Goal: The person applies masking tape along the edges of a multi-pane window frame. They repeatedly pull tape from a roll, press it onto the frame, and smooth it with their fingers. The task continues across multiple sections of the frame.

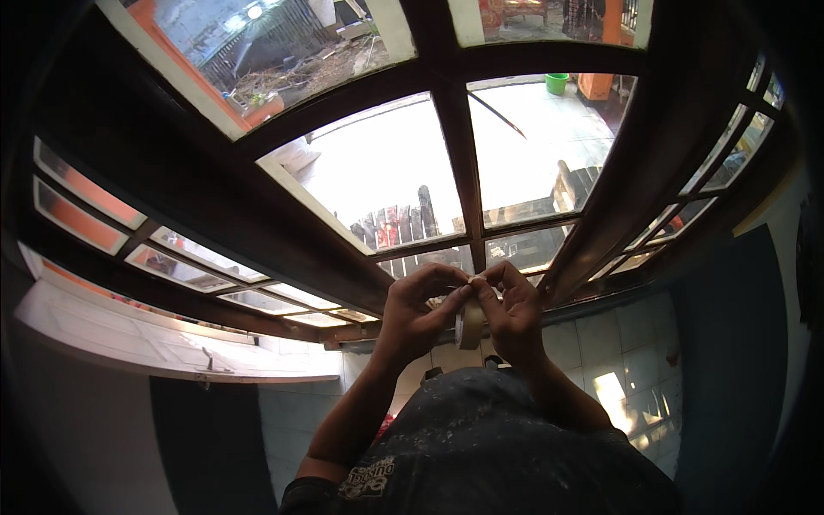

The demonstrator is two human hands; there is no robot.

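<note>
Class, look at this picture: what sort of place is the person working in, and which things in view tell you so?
Probably a room inside a house: a dark wooden window frame looks onto a sunlit yard, with pale wall tiles below it.

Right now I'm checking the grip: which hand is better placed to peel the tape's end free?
Probably the left hand: its fingertips pinch at the top edge of the tape roll, while the right hand wraps the roll, steadying it.

Both forearms rise from below — left hand [418, 307] and right hand [512, 311] meet, fingers [481, 287] pinched together
</note>
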